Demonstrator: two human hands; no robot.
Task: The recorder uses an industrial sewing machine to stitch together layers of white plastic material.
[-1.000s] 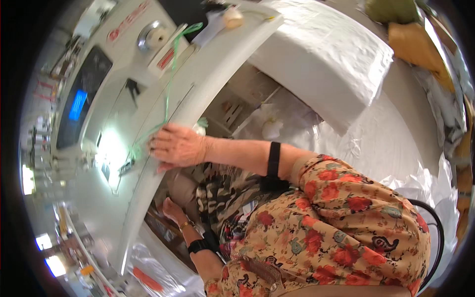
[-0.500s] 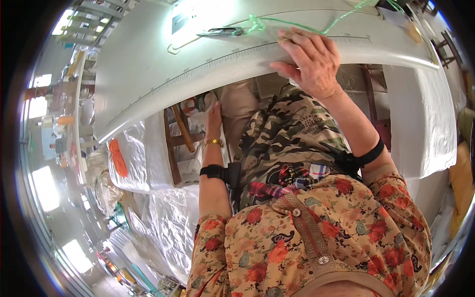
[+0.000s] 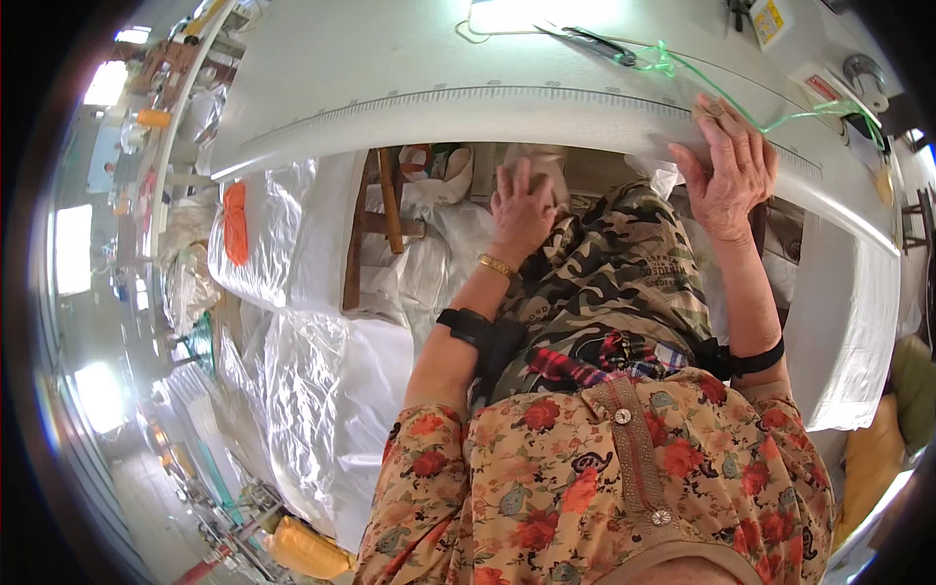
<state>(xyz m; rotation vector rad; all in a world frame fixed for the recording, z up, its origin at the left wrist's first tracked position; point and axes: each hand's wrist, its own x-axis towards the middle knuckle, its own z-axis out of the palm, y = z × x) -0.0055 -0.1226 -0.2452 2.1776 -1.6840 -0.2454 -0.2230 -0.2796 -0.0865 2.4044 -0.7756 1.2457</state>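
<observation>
My left hand (image 3: 524, 207) is below the table's near edge, beside my camouflage-clad knee. Its fingers are spread over a beige, cloth-like thing (image 3: 538, 159), holding nothing I can see; whether they touch it I cannot tell. My right hand (image 3: 729, 168) lies over the rounded table edge on the right, fingers stretched onto the printed ruler scale, thumb apart. Just beyond its fingertips a green cord (image 3: 717, 90) runs across the tabletop. The cord is tied to dark-handled thread snips (image 3: 592, 44), which lie farther back on the table.
A white sewing machine (image 3: 814, 58) stands at the far right of the white table (image 3: 390, 73). Under the table are wooden legs (image 3: 357, 234) and shiny plastic sheeting (image 3: 327, 390). An orange bundle (image 3: 235, 224) hangs at the left.
My left hand has moved up and right from beside the wooden leg, its fingers now spread. The view has shifted; my right hand stays on the table edge, farther right along the ruler.
</observation>
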